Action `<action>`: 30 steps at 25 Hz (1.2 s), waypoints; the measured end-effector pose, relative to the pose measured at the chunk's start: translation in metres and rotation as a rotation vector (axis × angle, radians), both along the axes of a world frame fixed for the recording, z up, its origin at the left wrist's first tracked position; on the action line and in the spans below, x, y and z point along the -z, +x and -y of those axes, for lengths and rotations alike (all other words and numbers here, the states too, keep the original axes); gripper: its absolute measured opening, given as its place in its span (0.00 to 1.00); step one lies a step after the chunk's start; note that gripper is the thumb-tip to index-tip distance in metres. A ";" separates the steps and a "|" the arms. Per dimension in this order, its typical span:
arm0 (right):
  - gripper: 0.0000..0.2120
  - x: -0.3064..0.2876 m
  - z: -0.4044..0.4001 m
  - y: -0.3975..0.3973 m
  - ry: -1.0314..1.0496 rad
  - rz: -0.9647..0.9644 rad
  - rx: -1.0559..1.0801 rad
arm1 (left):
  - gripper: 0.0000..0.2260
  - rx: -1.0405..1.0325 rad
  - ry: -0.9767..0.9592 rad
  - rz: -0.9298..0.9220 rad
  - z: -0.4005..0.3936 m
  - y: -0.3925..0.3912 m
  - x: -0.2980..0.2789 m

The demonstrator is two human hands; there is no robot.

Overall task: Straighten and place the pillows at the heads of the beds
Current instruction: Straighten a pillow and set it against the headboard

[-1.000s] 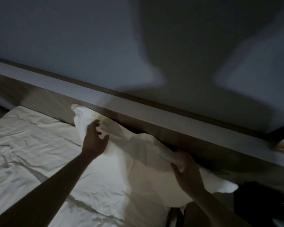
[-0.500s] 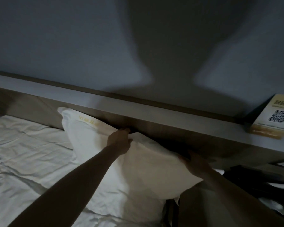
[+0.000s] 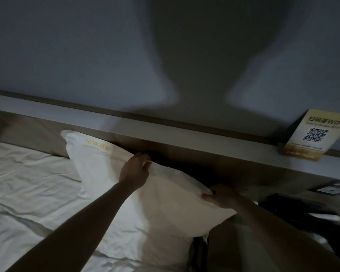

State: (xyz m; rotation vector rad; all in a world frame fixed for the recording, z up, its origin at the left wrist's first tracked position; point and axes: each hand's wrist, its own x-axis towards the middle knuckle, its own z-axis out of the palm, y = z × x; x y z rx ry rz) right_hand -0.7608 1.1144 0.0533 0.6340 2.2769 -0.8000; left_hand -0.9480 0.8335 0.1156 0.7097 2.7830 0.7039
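Note:
A white pillow (image 3: 106, 173) with yellow lettering near its top leans against the wooden headboard (image 3: 37, 134) at the right end of the bed. My left hand (image 3: 134, 170) pinches the pillow's top edge near the middle. At the pillow's right corner, my right hand (image 3: 222, 196) grips the fabric, close to the bed's right edge. The room is dim.
A wrinkled white sheet (image 3: 28, 193) covers the bed to the left. A ledge (image 3: 185, 132) runs along the headboard top, with a yellow WIFI QR-code sign (image 3: 314, 136) standing on it at the right. Dark objects (image 3: 302, 211) lie on a surface right of the bed.
The pillow has been raised to stand straighter against the headboard. My left hand slid right along its top edge, and my right hand shifted to the right corner.

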 end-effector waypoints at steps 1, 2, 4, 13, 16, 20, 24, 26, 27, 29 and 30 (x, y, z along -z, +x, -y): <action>0.27 -0.002 0.002 0.000 0.025 -0.007 -0.018 | 0.06 -0.010 0.007 0.008 -0.001 0.000 0.000; 0.28 -0.003 0.002 0.000 0.060 -0.027 -0.028 | 0.05 -0.012 0.009 0.012 -0.002 0.000 0.001; 0.30 -0.006 0.001 0.004 0.163 -0.108 -0.049 | 0.05 -0.015 0.005 0.000 -0.003 0.000 0.002; 0.16 -0.046 -0.033 0.047 0.301 -0.372 0.147 | 0.06 -0.157 0.028 -0.097 0.004 -0.004 -0.003; 0.09 -0.071 -0.025 0.028 0.349 -0.637 0.314 | 0.08 -0.296 0.110 -0.161 0.011 -0.013 -0.011; 0.10 -0.059 -0.010 0.029 0.467 -0.573 0.319 | 0.08 -0.225 -0.040 -0.057 0.011 -0.022 -0.008; 0.09 -0.050 -0.015 0.037 0.390 -0.593 0.470 | 0.07 -0.201 -0.050 -0.061 -0.007 -0.021 -0.012; 0.06 -0.055 -0.018 0.031 0.355 -0.647 0.567 | 0.07 -0.231 0.008 -0.097 -0.008 -0.022 -0.013; 0.06 -0.056 -0.019 0.030 0.347 -0.660 0.594 | 0.07 -0.247 0.029 -0.081 -0.007 -0.023 -0.011; 0.05 -0.053 -0.017 0.030 0.344 -0.645 0.633 | 0.08 -0.231 -0.026 0.016 -0.006 -0.026 -0.006; 0.06 -0.051 -0.015 0.031 0.353 -0.620 0.655 | 0.08 -0.200 -0.067 0.050 -0.006 -0.027 -0.003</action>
